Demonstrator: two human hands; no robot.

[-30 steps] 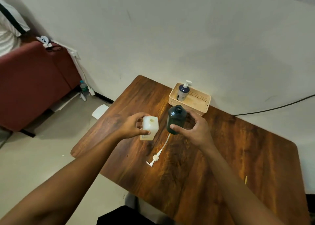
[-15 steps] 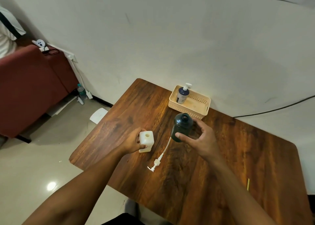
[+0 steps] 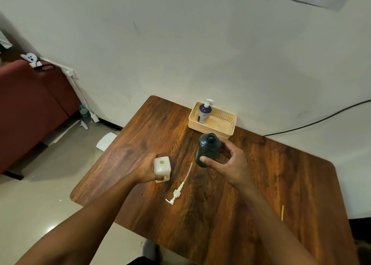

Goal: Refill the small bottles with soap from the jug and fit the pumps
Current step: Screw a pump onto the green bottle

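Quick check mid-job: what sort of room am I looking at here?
Probably a plain room in a home or small office: a wooden table against a bare wall, a maroon sofa at the left, a tiled floor.

A person's left hand point(image 3: 147, 169) grips a white square jug point(image 3: 162, 168), cap off, standing on a wooden table point(image 3: 261, 184). The right hand point(image 3: 226, 164) holds an open dark green bottle point(image 3: 207, 149) upright. A white pump point(image 3: 178, 186) lies between them; behind, a capped blue bottle point(image 3: 204, 113) stands in a cream basket point(image 3: 222, 124).
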